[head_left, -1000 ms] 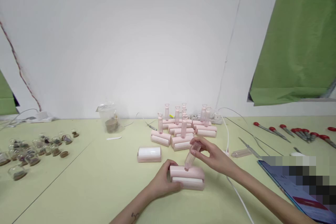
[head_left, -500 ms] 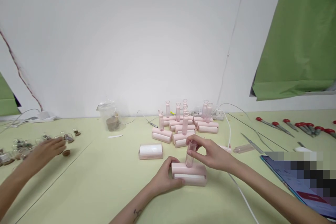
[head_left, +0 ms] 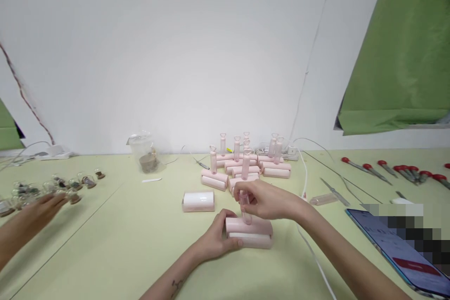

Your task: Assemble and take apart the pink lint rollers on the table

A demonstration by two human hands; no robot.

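Observation:
My left hand point(head_left: 220, 238) grips the left end of a pink lint roller point(head_left: 251, 230), thumb in front and fingers behind. The roller lies across the table, a white strip showing along its front. Rising from its top is a clear pink handle point(head_left: 246, 215), pinched near its upper end by my right hand point(head_left: 262, 198). My right fingers partly cover that handle's top. Another roller head point(head_left: 198, 201), with a glossy white roll and no upright handle, lies to the left. Behind my hands stand several similar lint rollers point(head_left: 213, 179) with upright handles ending in loops.
A co-worker's hand point(head_left: 44, 211) is among small glass domes point(head_left: 87, 180) at left. A plastic bag point(head_left: 147, 157) stands near the wall. At right are a loose clear handle point(head_left: 324, 199), scissors point(head_left: 335, 191), red-ended tools point(head_left: 378, 174), a phone point(head_left: 379, 243) and a white cable point(head_left: 318, 262).
My right hand has turned, its wrist swinging out, while still holding the handle. My left hand keeps its grip. The co-worker's hand has moved left, and a small dome now stands where it was.

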